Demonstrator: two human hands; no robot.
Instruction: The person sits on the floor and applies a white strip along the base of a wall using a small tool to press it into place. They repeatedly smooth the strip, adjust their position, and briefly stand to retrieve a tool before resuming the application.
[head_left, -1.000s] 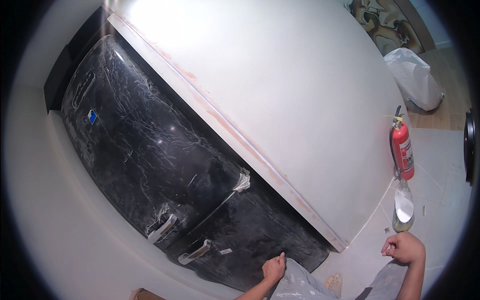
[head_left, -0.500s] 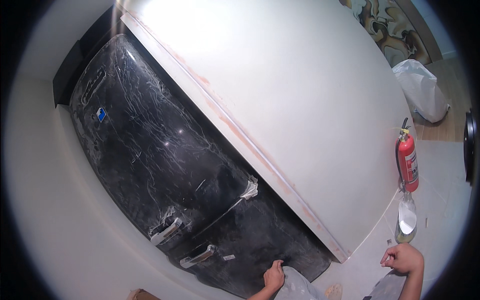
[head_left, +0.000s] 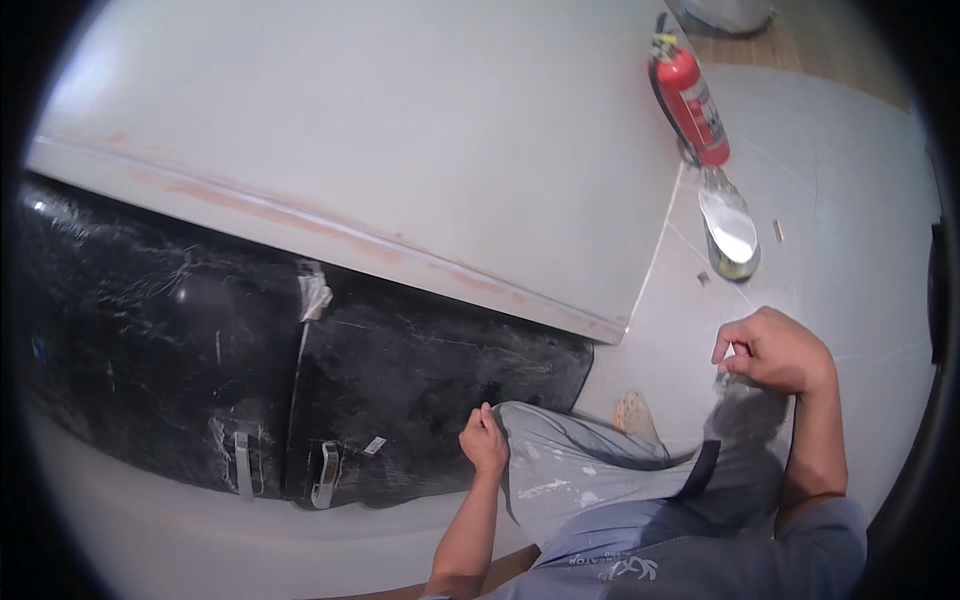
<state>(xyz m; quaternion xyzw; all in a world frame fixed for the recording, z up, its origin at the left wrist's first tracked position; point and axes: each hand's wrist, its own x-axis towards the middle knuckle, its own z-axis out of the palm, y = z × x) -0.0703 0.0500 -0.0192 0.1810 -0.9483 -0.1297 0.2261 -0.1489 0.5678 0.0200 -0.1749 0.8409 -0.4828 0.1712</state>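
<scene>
Refrigerator (head_left: 200, 340): wrapped in film, at the left, set under the edge of the wall panel (head_left: 380, 130).
Left hand (head_left: 484, 442): against the refrigerator's lower right part, just beside the raised knee (head_left: 560, 460).
Right hand (head_left: 770, 352): right of the knee, over the floor (head_left: 850, 200).
Fire extinguisher (head_left: 692, 98): top right, beside the panel's right edge.
Bottle (head_left: 730, 230): on the floor just below the extinguisher, above the right hand.

Light is even and fairly dim, with a cool grey cast and no hard shadows. The black plastic-wrapped appliance (head_left: 300, 370) shows scattered white glints and streaks of glare across its film. The pale wall (head_left: 400, 140) is evenly lit. Fisheye distortion bends straight edges strongly, and a black vignette rings the frame. Detail is soft, softest towards the rim.
</scene>
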